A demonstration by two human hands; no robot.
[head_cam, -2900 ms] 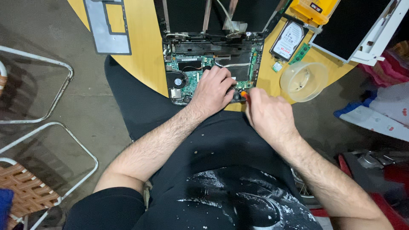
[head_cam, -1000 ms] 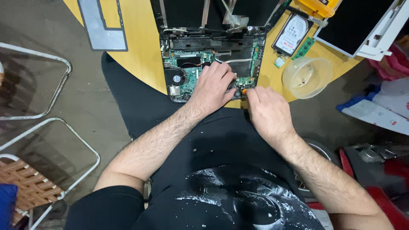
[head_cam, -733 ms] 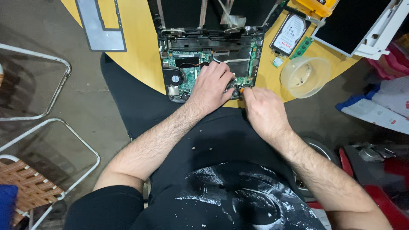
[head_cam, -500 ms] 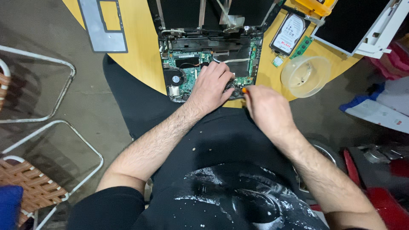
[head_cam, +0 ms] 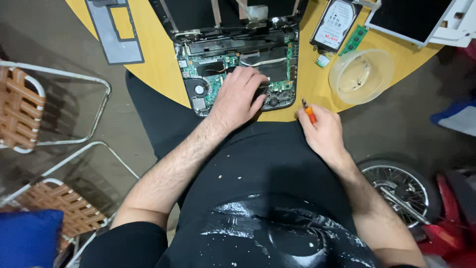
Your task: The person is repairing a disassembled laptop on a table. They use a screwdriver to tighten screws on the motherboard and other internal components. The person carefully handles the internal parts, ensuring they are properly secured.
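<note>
An opened laptop [head_cam: 233, 59] with its green circuit board bare lies on the round yellow table [head_cam: 158, 74] in front of me. My left hand [head_cam: 238, 97] rests flat on the board's lower right part, fingers spread over a dark component. My right hand [head_cam: 321, 131] is off the laptop, just right of its near corner at the table's edge, closed around a small orange-handled screwdriver [head_cam: 308, 111] whose tip points up and away.
A clear plastic bowl [head_cam: 361, 75] with small parts stands right of the laptop. Behind it lie a hard drive [head_cam: 335, 25], a green memory stick [head_cam: 352, 40] and a screen panel [head_cam: 411, 17]. A grey cover plate [head_cam: 115, 30] lies left. Woven chairs [head_cam: 29, 109] stand left; a wheel [head_cam: 401, 186] is lower right.
My right hand has pulled back from the laptop's near right corner to the right, carrying the screwdriver. My left hand has stayed on the board.
</note>
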